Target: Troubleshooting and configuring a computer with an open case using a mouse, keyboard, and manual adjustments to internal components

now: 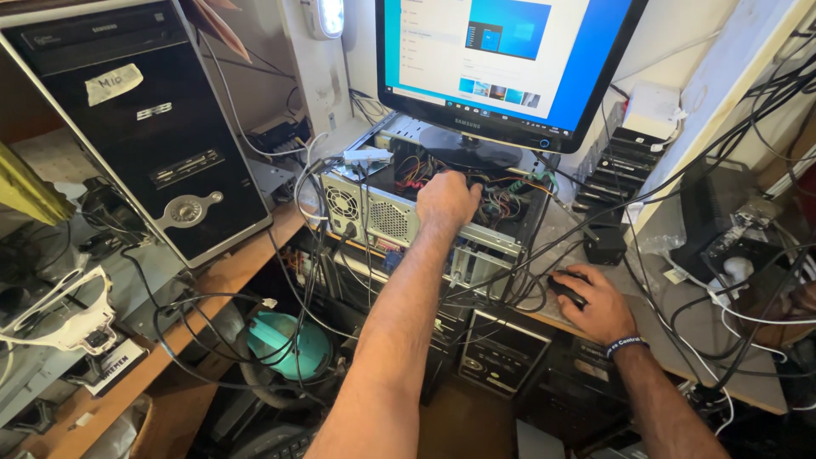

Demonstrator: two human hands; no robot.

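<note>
The left hand [446,201] reaches into the open computer case [442,212] that lies on its side at the middle of the desk [255,255], under the monitor [501,59]. Its fingers curl down among the coloured wires [416,170] inside the case, at about 12 o'clock from the wrist; whether they pinch a wire or a plug or only press on something cannot be told, since the back of the hand hides the fingertips. The right hand [595,302] rests at 4 o'clock from the case, palm down on a black mouse [565,287], fingers laid loosely over it in an easy grip.

The monitor stands on the case and shows a lit screen with a window open. A black tower [144,127] leans at 9 o'clock, and a tangle of black cables [323,280] hangs off the desk edge in front of the case. A stack of black drives [620,161] sits at 2 o'clock.

The step in hand looks like checking or seating a connection inside the case while watching the screen. A next move there would call for a light, careful touch: the wires are crowded, the machine appears to be running, and a tug could loosen a neighbouring plug.
</note>
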